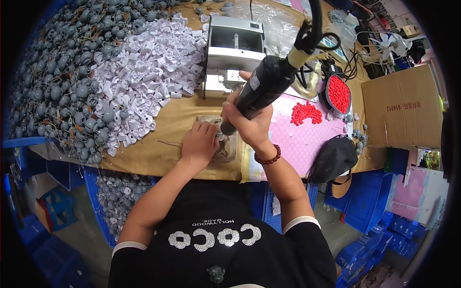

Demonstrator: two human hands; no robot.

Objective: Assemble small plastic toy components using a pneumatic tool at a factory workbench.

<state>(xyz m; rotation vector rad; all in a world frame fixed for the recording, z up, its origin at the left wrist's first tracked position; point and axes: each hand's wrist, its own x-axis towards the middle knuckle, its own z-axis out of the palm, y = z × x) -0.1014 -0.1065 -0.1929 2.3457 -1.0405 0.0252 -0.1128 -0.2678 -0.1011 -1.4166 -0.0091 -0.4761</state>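
Observation:
My right hand (pixel 249 126) is closed round a black electric screwdriver (pixel 263 85), which hangs from a thick black cable and tilts down toward the worktop. Its lower end is over a small block-like fixture (pixel 230 152) at the table's near edge. My left hand (pixel 199 144) rests at the left of that fixture, fingers bent and pressed together on a small part I cannot make out. A thin wire (pixel 168 143) runs out leftward beside this hand. Just beyond both hands stands a metal box-shaped screw feeder (pixel 235 57).
White plastic parts (pixel 149 72) and grey round parts with wires (pixel 62 77) are heaped at left. Red pieces lie on a pink mat (pixel 288 139) and in a dark bowl (pixel 349 103). A black cap-like item (pixel 334 158), carton (pixel 401 110) and blue crates (pixel 357 199) are at right.

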